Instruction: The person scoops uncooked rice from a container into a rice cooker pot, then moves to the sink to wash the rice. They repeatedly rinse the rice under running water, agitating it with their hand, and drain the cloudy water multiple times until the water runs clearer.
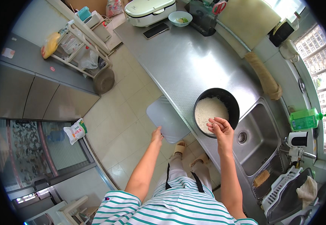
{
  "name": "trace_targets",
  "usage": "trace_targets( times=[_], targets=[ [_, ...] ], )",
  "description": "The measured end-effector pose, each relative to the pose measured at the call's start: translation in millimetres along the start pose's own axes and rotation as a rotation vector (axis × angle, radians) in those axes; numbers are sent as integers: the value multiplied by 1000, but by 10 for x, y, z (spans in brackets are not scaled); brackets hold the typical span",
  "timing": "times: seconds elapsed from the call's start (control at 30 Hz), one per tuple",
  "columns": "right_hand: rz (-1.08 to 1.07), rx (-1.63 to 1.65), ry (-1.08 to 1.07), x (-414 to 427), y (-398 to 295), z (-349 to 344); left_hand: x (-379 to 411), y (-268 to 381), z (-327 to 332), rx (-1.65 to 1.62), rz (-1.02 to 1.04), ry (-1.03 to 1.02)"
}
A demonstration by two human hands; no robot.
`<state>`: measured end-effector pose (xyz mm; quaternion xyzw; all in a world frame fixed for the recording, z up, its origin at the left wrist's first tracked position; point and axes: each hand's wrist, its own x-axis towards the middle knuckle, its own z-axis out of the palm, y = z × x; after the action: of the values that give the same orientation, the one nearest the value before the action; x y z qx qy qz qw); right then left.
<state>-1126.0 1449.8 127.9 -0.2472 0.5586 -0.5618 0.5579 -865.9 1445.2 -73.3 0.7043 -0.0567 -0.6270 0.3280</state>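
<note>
My left hand [157,134] grips the near edge of a translucent plastic lid [168,119], which is beside the counter's front edge, over the floor. Over the near side of a black inner pot [232,105], my right hand [222,130] has its thumb and fingertips drawn together. Whether anything small is pinched there is too fine to tell. White uncooked rice [211,110] covers the pot's bottom, partly hidden by that hand. The pot stands on the steel counter [174,67], just left of the sink.
The steel sink [260,135] adjoins the pot. A sponge [261,178] and a dish rack [281,187] lie on its near side. Green soap bottle [303,120] stands by the window. Farther along are a phone [156,30], a bowl [180,18] and a white rice cooker [150,12].
</note>
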Motion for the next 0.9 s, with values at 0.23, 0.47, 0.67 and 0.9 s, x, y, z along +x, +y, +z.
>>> trace_targets(
  times=[0.23,0.47,0.67,0.9],
  targets=[
    [51,-10,-125,-273,273,329,-76,-52,-55,150,197,194],
    [174,20,-161,-424,567,442,-148,62,-205,-5,159,51],
    [246,18,-173,-394,840,428,-135,-8,-303,-151,127,44],
    [370,50,-107,-332,1110,445,-67,-260,-399,-448,116,-29]
  ],
)
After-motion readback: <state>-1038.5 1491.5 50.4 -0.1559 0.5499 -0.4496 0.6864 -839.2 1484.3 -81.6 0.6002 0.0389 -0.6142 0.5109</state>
